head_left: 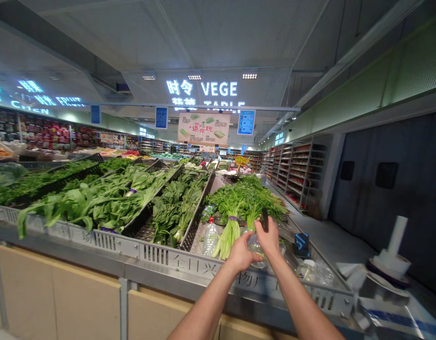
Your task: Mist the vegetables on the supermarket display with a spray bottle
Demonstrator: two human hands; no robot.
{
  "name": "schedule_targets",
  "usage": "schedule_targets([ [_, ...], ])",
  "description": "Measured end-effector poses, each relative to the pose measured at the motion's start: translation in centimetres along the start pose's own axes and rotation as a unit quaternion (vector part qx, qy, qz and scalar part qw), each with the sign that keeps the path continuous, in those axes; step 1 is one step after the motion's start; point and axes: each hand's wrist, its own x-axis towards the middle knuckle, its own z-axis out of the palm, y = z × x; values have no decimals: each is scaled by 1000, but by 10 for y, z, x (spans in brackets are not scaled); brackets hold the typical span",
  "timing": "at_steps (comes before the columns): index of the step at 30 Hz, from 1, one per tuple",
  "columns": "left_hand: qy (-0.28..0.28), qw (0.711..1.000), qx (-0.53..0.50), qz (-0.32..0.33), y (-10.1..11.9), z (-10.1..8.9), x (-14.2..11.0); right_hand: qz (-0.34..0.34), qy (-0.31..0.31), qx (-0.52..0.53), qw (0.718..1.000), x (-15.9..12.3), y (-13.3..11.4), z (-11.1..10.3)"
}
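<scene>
Both my arms reach over the metal rim (pixel 189 264) of a vegetable display. My left hand (pixel 241 252) is closed round something clear, apparently a plastic bottle or wrap (pixel 255 245), just below a bunch of leafy greens with pale stalks tied by a purple band (pixel 232 222). My right hand (pixel 268 236) is closed on a small dark object (pixel 265 218) that sticks up above the fingers; I cannot make out what it is. The two hands touch each other above the display's right end.
Black crates of spinach-like greens (pixel 97 200) fill the display to the left. A clear bottle (pixel 210 236) lies among the ice. A dark blue device (pixel 302 244) sits at the right rim. A white roll on a stand (pixel 393 255) is at the far right. Shelving (pixel 295 172) lines the aisle.
</scene>
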Motion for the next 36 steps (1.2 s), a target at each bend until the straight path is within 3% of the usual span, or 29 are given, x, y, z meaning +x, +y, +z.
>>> schedule_targets([
  [14, 35, 999, 7, 0, -4, -17, -8, -23, -13, 62, 998, -5, -11, 15],
  [22, 68, 997, 34, -16, -8, -26, -14, -23, -47, 18, 998, -8, -19, 27],
  [29, 70, 997, 16, -29, -14, -29, -14, -27, -54, 36, 998, -11, -19, 34],
  [36, 66, 998, 12, -18, -8, -29, -12, -38, -45, 55, 997, -7, -21, 31],
])
